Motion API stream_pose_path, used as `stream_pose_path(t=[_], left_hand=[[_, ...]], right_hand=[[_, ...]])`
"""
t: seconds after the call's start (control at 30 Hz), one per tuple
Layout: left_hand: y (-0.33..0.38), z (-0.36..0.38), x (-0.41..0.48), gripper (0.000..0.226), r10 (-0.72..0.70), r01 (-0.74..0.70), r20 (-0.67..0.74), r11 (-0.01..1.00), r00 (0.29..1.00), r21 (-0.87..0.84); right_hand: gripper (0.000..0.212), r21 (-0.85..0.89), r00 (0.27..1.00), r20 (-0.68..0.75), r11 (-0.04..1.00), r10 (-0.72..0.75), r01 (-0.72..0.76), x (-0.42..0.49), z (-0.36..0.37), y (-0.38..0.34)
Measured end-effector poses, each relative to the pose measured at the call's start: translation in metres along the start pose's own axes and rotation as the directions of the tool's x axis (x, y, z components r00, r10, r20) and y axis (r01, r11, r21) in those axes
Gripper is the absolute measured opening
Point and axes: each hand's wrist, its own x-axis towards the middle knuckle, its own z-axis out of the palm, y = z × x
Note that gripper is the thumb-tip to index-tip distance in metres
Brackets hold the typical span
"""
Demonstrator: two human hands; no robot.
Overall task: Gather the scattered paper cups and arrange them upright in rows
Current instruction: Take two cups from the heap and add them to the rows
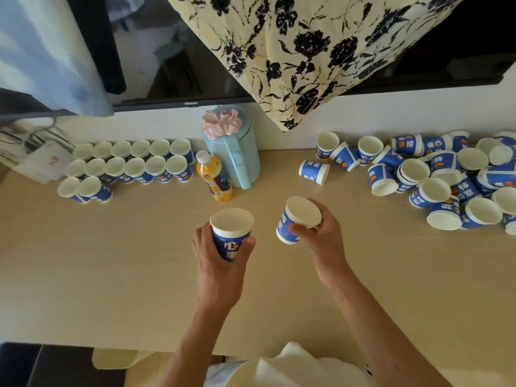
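Note:
My left hand [220,263] grips a blue-and-white paper cup [232,233] upright above the middle of the table. My right hand [324,236] holds a second cup [298,219], tilted with its mouth up and to the right. At the far left, several cups stand upright in rows [131,163], the front row holding two cups [85,189]. On the right lies a scattered pile of cups [435,177], many on their sides or leaning; one cup [314,171] lies apart from the pile, nearer the middle.
A light-blue kettle [234,155] with a pink scrunchie on its lid stands at the back centre, an orange drink bottle [213,177] just in front of it. A screen and a floral cloth [321,51] hang behind. A paper bag [42,160] sits far left on the beige table [111,261].

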Motion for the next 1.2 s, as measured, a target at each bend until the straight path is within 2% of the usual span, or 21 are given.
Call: stream_pose_path(t=[0.13, 0.33, 0.67, 0.9, 1.03, 1.2], left_hand=[[-0.026, -0.051, 0.024, 0.052, -0.012, 0.012, -0.023, 1.0, 1.0, -0.021], [-0.071, -0.134, 0.07, 0.051, -0.038, 0.036, -0.07, 0.999, 0.997, -0.028], [-0.147, -0.249, 0.142, 0.052, -0.114, 0.101, -0.144, 0.99, 0.983, -0.096], [-0.179, -0.297, 0.167, 0.053, -0.136, 0.12, -0.158, 0.987, 0.978, -0.107], [-0.185, -0.313, 0.178, 0.048, -0.149, 0.128, -0.165, 0.983, 0.975, -0.133], [-0.194, -0.322, 0.191, 0.049, -0.153, 0.126, -0.159, 0.978, 0.975, -0.167]], right_hand=[[0.068, -0.005, 0.999, 0.051, 1.0, 0.014, -0.014, -0.018, 0.066, 0.012], [0.067, -0.057, 0.986, 0.16, 0.997, 0.054, -0.045, -0.03, 0.177, 0.025], [0.059, -0.187, 0.975, 0.202, 0.981, 0.093, -0.054, -0.005, 0.334, 0.068], [0.057, -0.246, 0.977, 0.182, 0.967, 0.112, -0.065, 0.019, 0.408, 0.097], [0.049, -0.314, 0.975, 0.191, 0.948, 0.114, -0.049, 0.034, 0.438, 0.114], [0.054, -0.379, 0.977, 0.18, 0.925, 0.112, -0.036, 0.063, 0.467, 0.143]])
